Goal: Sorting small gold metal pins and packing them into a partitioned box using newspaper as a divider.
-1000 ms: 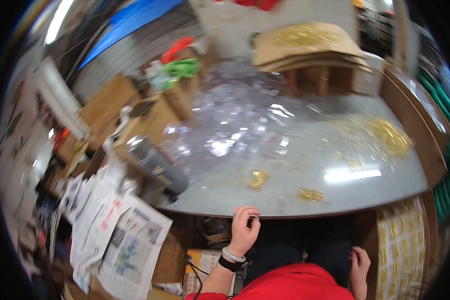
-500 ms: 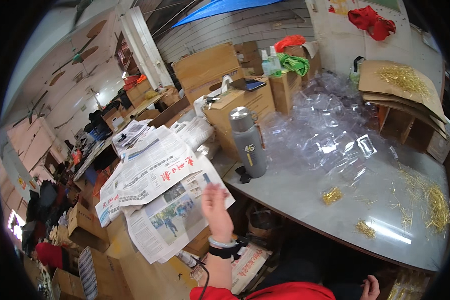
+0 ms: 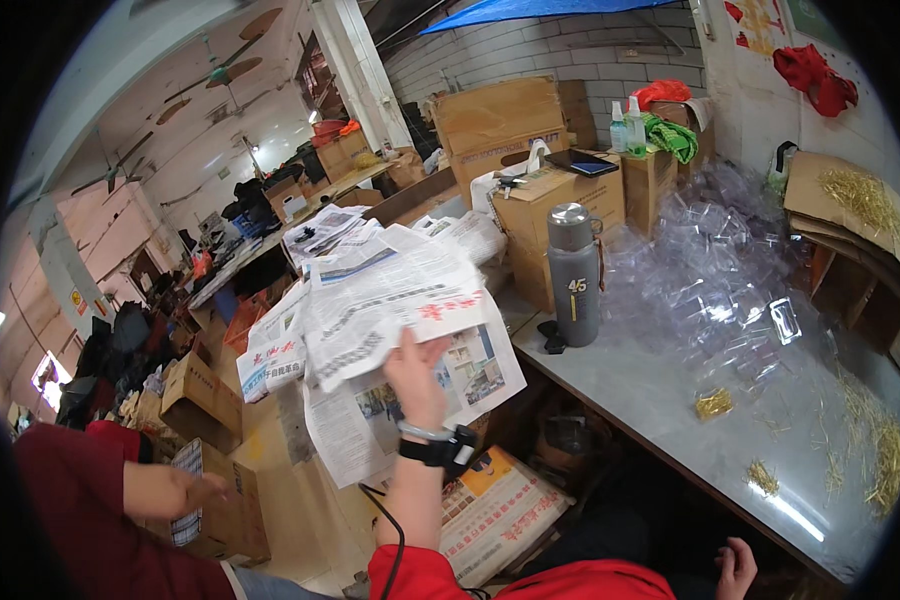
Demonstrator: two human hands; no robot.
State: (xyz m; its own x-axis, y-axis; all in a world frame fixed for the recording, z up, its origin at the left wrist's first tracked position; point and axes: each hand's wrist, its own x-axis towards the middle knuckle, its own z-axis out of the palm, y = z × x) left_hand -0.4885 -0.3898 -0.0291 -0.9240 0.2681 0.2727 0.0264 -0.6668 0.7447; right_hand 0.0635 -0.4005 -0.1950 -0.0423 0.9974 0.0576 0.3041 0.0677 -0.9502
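My left hand (image 3: 417, 378) reaches over a spread of newspapers (image 3: 390, 275). Its fingers lie at the lower edge of the upper sheet, the thumb apart from them, and I cannot tell how firmly they touch the paper. A dark band with a small black device (image 3: 438, 450) circles that wrist, and a black cord hangs by the forearm. Down at the lower right, my right hand (image 3: 735, 568) is loosely bent beside the grey table (image 3: 660, 400), with nothing visible in it. A grey flask (image 3: 573, 280) stands upright on the table's left end.
Clear plastic pieces (image 3: 720, 265) heap on the table, with gold twist-tie bundles (image 3: 713, 404) before them. Cardboard boxes (image 3: 555, 205) stand behind the flask. A co-worker's hand (image 3: 195, 492) and dark red sleeve (image 3: 75, 490) appear at left. A printed packet (image 3: 500, 510) lies below.
My left hand has come to the newspapers' upper sheet. My view has turned left, so things sit further right. A co-worker has come into view at lower left.
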